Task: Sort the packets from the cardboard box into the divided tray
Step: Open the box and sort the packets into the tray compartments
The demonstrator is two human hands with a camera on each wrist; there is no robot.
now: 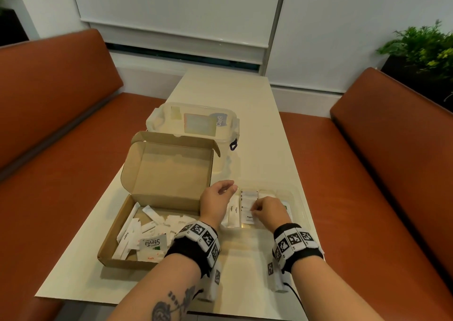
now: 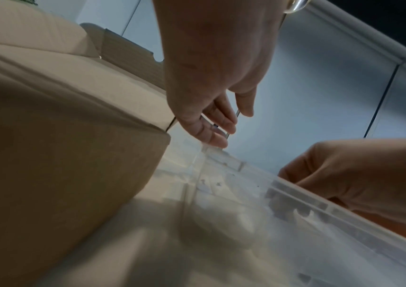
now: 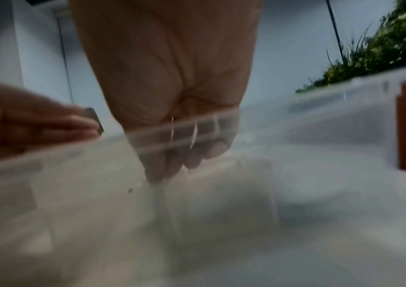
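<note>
An open cardboard box (image 1: 107, 252) holds several white packets (image 1: 152, 227), among them a Stevia one (image 1: 152, 243). Right of it stands the clear divided tray (image 1: 297, 198), with sugar sticks (image 1: 234, 212) and pepper packets (image 1: 248, 216) in its left compartments. My left hand (image 1: 226, 189) hovers over the tray's left edge beside the box; its fingers (image 2: 221, 124) are relaxed and hold nothing. My right hand (image 1: 255, 209) reaches down into the tray (image 3: 295, 104), its bunched fingertips (image 3: 160, 172) on a pepper packet. That view is blurred.
The box lid (image 1: 171, 171) stands upright behind the packets. A clear lidded plastic container (image 1: 193, 124) sits behind it on the cream table (image 1: 232, 95). Orange benches (image 1: 49, 149) (image 1: 392, 161) flank the table. A plant (image 1: 426, 48) is at the far right.
</note>
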